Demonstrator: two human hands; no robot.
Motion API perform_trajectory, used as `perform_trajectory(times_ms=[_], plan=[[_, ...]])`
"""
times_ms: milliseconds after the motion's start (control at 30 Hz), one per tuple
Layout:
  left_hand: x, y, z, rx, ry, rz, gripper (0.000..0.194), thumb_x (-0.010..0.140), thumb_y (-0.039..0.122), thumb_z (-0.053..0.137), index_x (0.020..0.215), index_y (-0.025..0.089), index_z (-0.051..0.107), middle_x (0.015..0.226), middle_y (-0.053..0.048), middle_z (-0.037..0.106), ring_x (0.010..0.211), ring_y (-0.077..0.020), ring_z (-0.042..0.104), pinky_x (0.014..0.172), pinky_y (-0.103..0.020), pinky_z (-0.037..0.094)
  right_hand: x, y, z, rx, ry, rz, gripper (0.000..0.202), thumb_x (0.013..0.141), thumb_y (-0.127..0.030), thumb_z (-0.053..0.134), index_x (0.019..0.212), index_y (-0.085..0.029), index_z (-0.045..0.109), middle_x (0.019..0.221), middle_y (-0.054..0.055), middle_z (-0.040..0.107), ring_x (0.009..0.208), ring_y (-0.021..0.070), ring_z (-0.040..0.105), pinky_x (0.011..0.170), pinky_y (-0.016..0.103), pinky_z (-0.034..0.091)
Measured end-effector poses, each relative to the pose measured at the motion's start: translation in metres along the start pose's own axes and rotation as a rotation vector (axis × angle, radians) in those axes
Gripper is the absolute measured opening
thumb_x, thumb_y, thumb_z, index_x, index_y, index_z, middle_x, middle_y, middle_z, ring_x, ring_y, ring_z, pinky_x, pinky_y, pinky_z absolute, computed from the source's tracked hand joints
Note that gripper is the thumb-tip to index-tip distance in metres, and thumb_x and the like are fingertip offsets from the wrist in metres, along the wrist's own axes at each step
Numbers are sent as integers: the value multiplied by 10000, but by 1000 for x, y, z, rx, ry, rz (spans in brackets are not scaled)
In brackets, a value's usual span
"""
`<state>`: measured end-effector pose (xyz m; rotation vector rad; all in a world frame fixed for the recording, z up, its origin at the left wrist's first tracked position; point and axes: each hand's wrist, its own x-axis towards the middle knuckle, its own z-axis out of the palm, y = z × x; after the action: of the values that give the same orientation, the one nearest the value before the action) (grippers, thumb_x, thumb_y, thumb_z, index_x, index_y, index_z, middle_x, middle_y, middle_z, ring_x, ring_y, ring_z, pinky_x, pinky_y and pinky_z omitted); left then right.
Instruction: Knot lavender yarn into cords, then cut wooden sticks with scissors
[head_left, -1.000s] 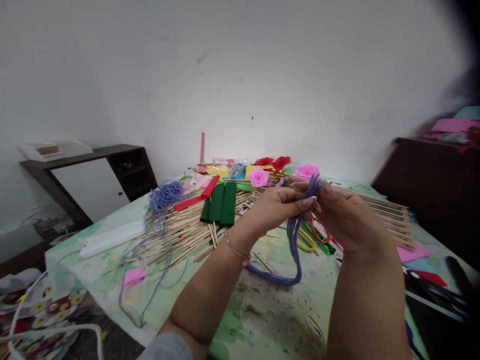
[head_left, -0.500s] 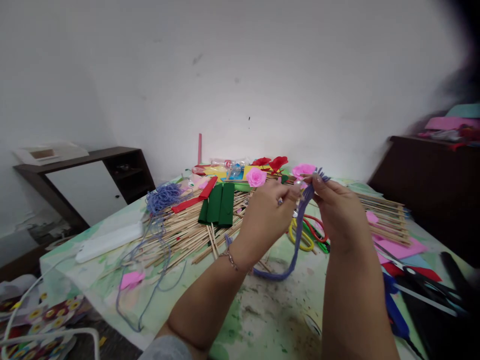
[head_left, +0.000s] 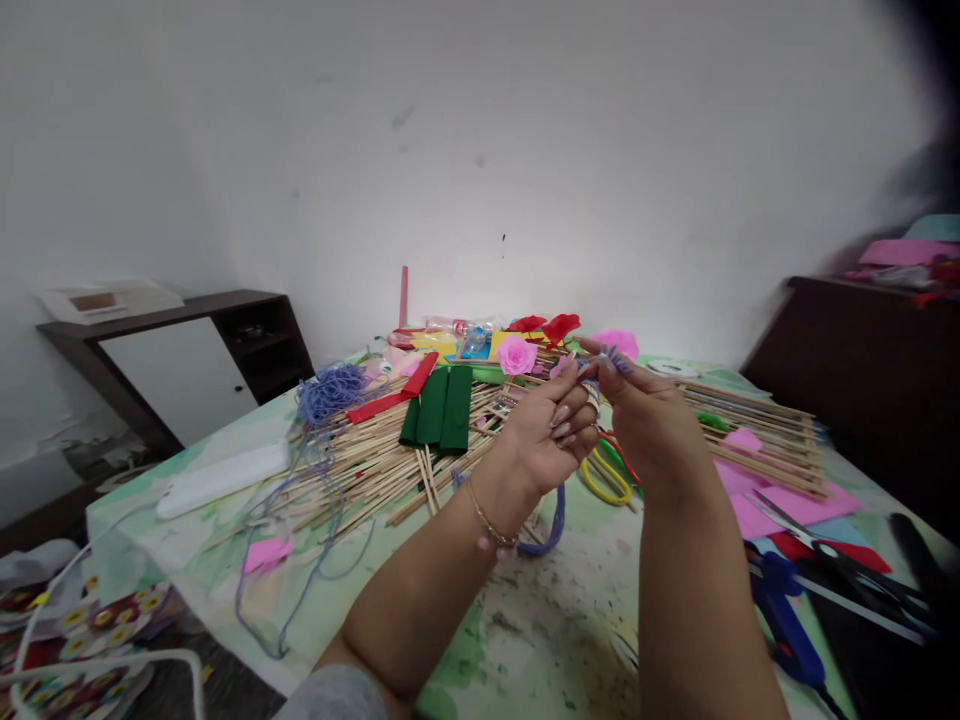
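A bundle of purple yarn (head_left: 556, 520) hangs in a loop below my hands, its middle partly hidden behind my left wrist. My left hand (head_left: 551, 425), palm turned up, has its fingers curled and its thumb and index pinching the yarn near the top end. Right beside it, my right hand (head_left: 649, 415) grips the same end, and short strands stick out above its fingertips. The fingertips of both hands almost meet. Behind them lie yellow-handled scissors (head_left: 606, 480) and a pink paper rose (head_left: 516, 355).
Bamboo sticks (head_left: 360, 480) and green folded paper (head_left: 444, 410) lie left of centre, near a purple yarn tangle (head_left: 330, 393). To the right are a stick frame (head_left: 757, 480), black scissors (head_left: 832, 560) and a blue glue gun (head_left: 784, 610). A white power strip (head_left: 225, 480) lies at left.
My left hand has rolled palm-up and its fingers have curled in. My right hand has shifted left, closer to it. The yarn loop now hangs more behind my left hand.
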<state>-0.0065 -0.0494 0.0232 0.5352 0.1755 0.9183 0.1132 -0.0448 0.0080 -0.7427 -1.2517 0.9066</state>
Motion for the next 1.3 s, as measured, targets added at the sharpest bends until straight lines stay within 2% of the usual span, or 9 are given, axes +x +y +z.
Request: perform_trajectory(times_ms=[167,267,333,433,567,700,900,1133,1300], plan=[[0,-2,-1,-39,-23,1,376,984,244,341,680,109,515,372,90,213,311,-24,174,342,-139,153,-1,2,-1,240,-209,215,175,692,-403,737,796,-263,721,911,2,706,847,180,649,753,329,521],[0,-2,-2,-42,-95,13,371,989,177,277,707,111,510,386,82,216,328,-31,200,360,-140,173,2,2,1,375,-240,330,276,607,-464,771,773,-260,689,802,-8,695,706,177,646,609,328,532],[2,-1,-3,18,-94,17,352,979,154,289,692,122,490,384,82,209,325,-36,183,354,-145,154,5,4,5,416,-211,385,318,563,-469,791,776,-265,672,763,-14,691,688,186,645,604,346,536],[4,5,-6,122,-57,12,350,977,176,305,678,130,479,379,88,196,316,-39,151,343,-152,129,9,8,13,433,-88,310,282,567,-447,794,711,-253,649,824,-3,698,843,201,652,714,348,538],[3,16,-9,44,-33,31,385,974,135,264,629,137,436,394,79,207,324,-36,189,355,-143,162,9,14,24,318,20,147,289,662,-501,719,773,-239,664,1013,29,683,1027,203,600,807,331,507],[0,22,-9,13,-31,47,378,966,109,260,636,135,444,390,79,212,320,-36,183,353,-144,162,6,17,30,263,99,30,233,710,-452,708,750,-230,651,1102,-4,652,971,162,600,831,312,483],[0,21,-10,58,-123,26,387,974,136,264,638,131,454,380,76,227,322,-39,195,355,-147,159,7,14,29,378,25,76,285,689,-515,699,741,-244,626,992,16,662,911,176,602,773,315,496],[3,22,-10,168,-2,66,406,993,212,258,681,125,502,370,83,231,315,-39,172,338,-144,134,7,13,30,391,110,84,186,706,-416,727,749,-242,676,790,-22,648,720,114,570,679,256,457],[2,24,-12,375,29,118,474,980,264,327,521,147,355,390,62,286,329,-29,230,347,-155,164,5,10,26,251,157,42,197,732,-445,692,777,-253,696,813,-17,670,750,129,585,680,270,451]])
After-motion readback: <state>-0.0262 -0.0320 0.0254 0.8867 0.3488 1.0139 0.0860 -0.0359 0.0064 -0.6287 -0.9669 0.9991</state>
